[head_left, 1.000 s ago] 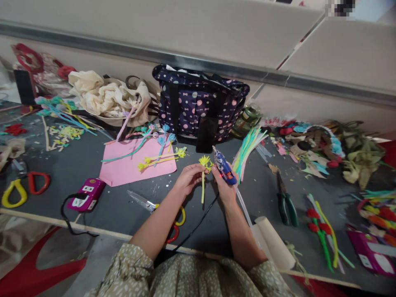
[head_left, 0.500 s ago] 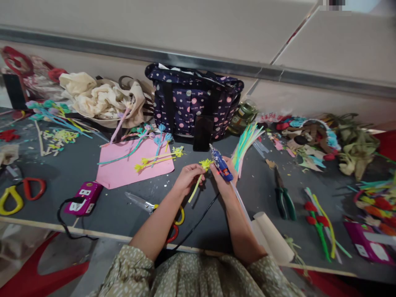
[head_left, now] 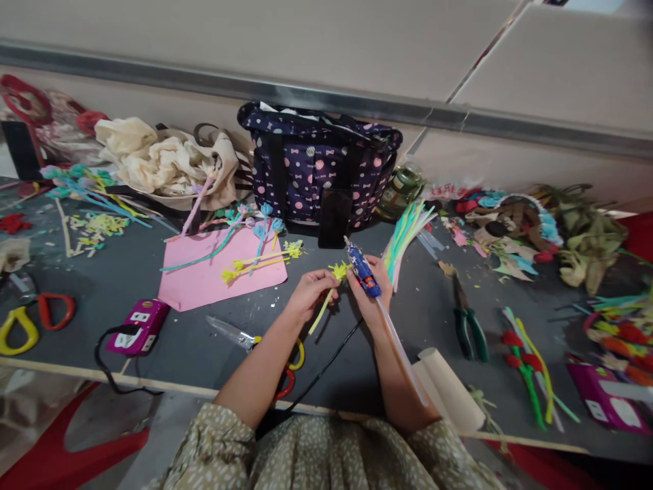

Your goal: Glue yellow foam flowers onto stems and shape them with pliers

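At the centre of the frame, the left hand (head_left: pixel 313 294) pinched a yellow flower (head_left: pixel 339 272) by its stem, which slanted toward the lower left below the fringed head. Just to the right, the right hand (head_left: pixel 371 289) was wrapped round a blue glue gun (head_left: pixel 363 269), nozzle up; its fingertips perhaps touched the petals, too small to tell. Pink paper (head_left: pixel 198 286) lay left of centre, scissors (head_left: pixel 232 333) below it.
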{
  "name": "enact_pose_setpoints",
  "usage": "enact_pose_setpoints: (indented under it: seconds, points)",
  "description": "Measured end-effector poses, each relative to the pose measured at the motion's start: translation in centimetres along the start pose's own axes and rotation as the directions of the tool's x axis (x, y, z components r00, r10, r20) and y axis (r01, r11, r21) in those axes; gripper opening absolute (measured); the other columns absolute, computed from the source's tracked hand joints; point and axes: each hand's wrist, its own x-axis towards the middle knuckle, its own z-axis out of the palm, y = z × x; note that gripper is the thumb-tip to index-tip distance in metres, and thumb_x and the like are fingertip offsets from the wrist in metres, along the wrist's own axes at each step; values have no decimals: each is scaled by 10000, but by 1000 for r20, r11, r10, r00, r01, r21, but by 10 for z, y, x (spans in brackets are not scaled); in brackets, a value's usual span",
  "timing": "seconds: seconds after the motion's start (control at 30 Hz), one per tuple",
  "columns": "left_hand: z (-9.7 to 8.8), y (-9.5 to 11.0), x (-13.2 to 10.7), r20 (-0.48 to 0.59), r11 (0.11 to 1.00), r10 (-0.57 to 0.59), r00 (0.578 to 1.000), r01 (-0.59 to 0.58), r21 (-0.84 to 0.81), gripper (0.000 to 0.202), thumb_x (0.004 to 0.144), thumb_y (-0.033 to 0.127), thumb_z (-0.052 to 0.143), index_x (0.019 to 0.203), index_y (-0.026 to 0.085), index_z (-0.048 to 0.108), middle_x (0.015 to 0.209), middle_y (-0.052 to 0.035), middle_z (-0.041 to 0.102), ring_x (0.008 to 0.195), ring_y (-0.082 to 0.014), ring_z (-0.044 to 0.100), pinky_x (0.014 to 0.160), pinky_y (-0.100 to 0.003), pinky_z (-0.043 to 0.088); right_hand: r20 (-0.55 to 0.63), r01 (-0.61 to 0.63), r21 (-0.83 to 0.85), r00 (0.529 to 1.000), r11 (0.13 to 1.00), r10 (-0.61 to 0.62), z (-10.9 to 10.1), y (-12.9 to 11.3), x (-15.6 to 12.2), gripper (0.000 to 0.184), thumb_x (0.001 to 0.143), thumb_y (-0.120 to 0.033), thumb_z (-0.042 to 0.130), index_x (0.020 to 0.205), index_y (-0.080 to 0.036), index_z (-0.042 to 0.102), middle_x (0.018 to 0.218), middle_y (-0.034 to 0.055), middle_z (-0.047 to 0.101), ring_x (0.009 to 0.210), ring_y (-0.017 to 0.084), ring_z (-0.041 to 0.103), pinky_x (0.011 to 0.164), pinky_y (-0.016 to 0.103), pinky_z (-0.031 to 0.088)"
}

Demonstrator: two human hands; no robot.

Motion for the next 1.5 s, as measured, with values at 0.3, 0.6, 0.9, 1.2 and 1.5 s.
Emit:
enact_pose_setpoints:
  seconds: [0.3,0.6,0.9,1.2,1.5]
  points:
    - [-1,-1,1,21,1000,9,1000,-9,2,134,640,222,703,663,148,593,492,2,594,409,-84,506,456,-204,415,10,6,7,1000,1000,-6,0,-2,1,79,822,-290,627,848,-218,647,1013,55,585,923,220,590,848,382,489]
    - [-2,-2,1,24,1000,15,1000,-15,11,128,649,222,703,672,147,602,506,-1,596,420,-84,509,464,-206,414,63,-15,-20,998,1000,16,-2,0,0,110,829,-293,630,914,-226,648,1041,49,582,895,202,596,818,354,501]
    - [0,-1,-1,20,1000,16,1000,-16,19,129,640,226,708,665,145,610,510,-3,596,425,-82,506,471,-205,409,79,-21,-11,997,1000,22,-3,-1,0,107,834,-306,621,901,-225,641,1022,47,574,856,198,601,785,348,507]
    - [-1,-2,0,27,1000,21,999,-22,17,132,641,232,715,676,142,625,517,-5,596,437,-83,513,480,-202,418,77,-34,-13,996,999,35,-3,0,1,89,831,-297,624,876,-221,637,1006,45,577,864,197,595,790,346,499]
    - [7,3,-4,-49,969,216,975,-208,133,152,658,278,738,662,154,651,574,-1,615,511,-91,524,542,-211,421,-37,-86,84,995,993,89,0,-3,0,124,798,-302,683,895,-233,647,987,48,615,897,218,613,861,409,509]
